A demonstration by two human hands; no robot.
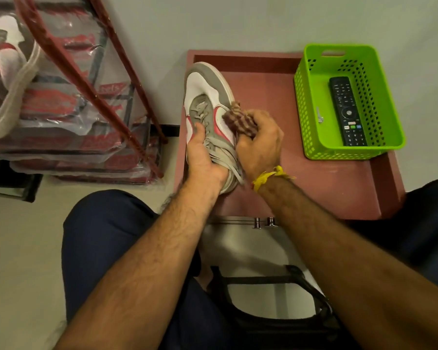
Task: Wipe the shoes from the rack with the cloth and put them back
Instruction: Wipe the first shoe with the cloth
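A bright green perforated plastic basket is sitting on the reddish-brown table, holding a black remote control. The left hand is clasping the grey, white and red sneaker at its laces, over the table's left edge. The right hand is clenching a crumpled red-checked cloth against the sneaker's side. Beside them, the red metal rack is carrying another shoe.
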